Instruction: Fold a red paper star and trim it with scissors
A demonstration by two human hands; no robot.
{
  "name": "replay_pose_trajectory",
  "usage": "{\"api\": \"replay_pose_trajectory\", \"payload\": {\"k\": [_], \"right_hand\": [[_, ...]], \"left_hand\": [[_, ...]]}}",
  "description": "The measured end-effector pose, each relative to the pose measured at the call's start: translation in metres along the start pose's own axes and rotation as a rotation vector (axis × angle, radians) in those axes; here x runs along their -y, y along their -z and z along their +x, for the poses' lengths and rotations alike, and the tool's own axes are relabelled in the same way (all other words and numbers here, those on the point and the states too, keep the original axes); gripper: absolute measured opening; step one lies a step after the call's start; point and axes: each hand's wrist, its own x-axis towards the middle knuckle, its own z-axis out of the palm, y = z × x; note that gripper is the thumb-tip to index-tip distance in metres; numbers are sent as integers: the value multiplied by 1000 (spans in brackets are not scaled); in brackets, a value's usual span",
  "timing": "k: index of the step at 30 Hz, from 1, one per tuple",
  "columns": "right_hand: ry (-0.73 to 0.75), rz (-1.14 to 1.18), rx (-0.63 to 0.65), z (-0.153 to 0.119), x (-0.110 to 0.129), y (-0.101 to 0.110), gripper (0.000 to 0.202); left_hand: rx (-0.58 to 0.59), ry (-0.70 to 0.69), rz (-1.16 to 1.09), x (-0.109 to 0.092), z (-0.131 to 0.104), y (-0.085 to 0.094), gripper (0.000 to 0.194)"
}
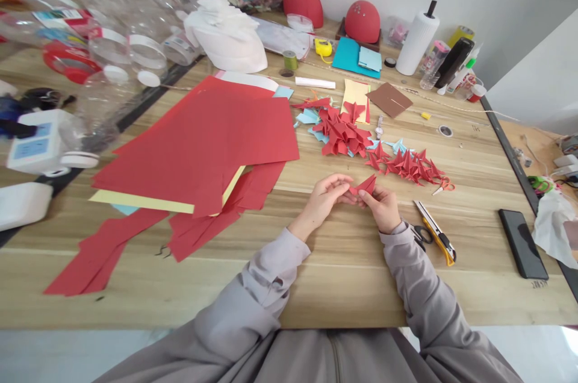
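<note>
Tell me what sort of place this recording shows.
Probably a craft workspace: red paper sheets, a held piece of folded red paper and a utility knife on the wooden table suggest it.

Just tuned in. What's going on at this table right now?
A person holds a small folded red paper piece between the left hand and the right hand, just above the table. Beyond the hands lies a cluster of pointed red paper shapes, with a few light-blue ones among them. Large red sheets are stacked to the left. A yellow utility knife lies to the right, beside black-handled scissors.
</note>
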Motion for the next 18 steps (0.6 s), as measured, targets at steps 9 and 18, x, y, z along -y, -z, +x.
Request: {"api": "replay_pose_trajectory", "payload": {"k": [9,18], "right_hand": [[42,-50,52,-2,1,-1,25],[16,-43,24,0,-2,2,28]], "left_hand": [[-56,-56,179,6,1,1,28],[-56,-2,33,-2,-1,-2,25]]}}
